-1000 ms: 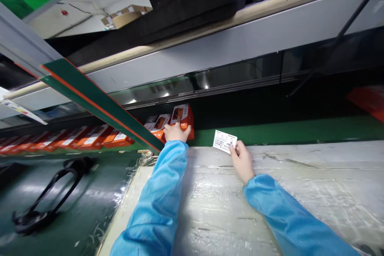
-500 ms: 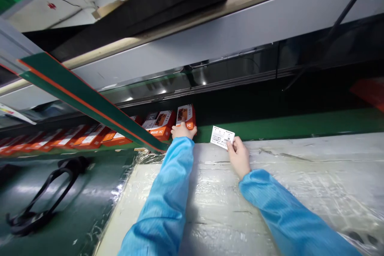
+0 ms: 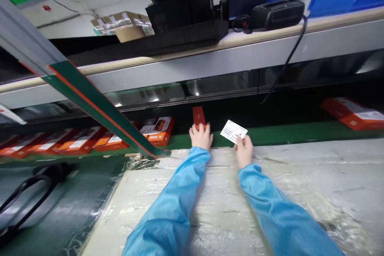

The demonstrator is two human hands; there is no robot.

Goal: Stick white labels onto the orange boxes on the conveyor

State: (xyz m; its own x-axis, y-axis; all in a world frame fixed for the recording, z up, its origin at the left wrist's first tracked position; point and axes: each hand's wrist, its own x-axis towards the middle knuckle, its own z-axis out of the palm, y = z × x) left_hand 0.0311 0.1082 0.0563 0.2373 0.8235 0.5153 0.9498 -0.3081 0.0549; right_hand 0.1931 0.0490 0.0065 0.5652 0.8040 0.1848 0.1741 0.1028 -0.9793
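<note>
My left hand (image 3: 201, 137) is closed around the near end of a small red-orange box (image 3: 198, 115), whose narrow plain red side faces up. The box is at the green conveyor belt. Between the thumb and fingers of my right hand (image 3: 244, 149) is a white printed label (image 3: 233, 131) with small text and barcodes. That label is held just to the right of the box, apart from it. Left of my left hand lies another orange box (image 3: 157, 130) marked WAVE 7C, with a picture on top.
Several orange boxes (image 3: 81, 141) lie in a row further left, behind a slanting green-and-orange post (image 3: 99, 104). One more orange box (image 3: 355, 114) lies far right. A plastic-covered work surface (image 3: 222, 200) is below my arms. A black cable (image 3: 286, 62) hangs from the shelf above.
My left hand has turned the box from picture side up onto its edge and shifted it right, away from its neighbour. My right hand still holds the label. The camera view has tilted up.
</note>
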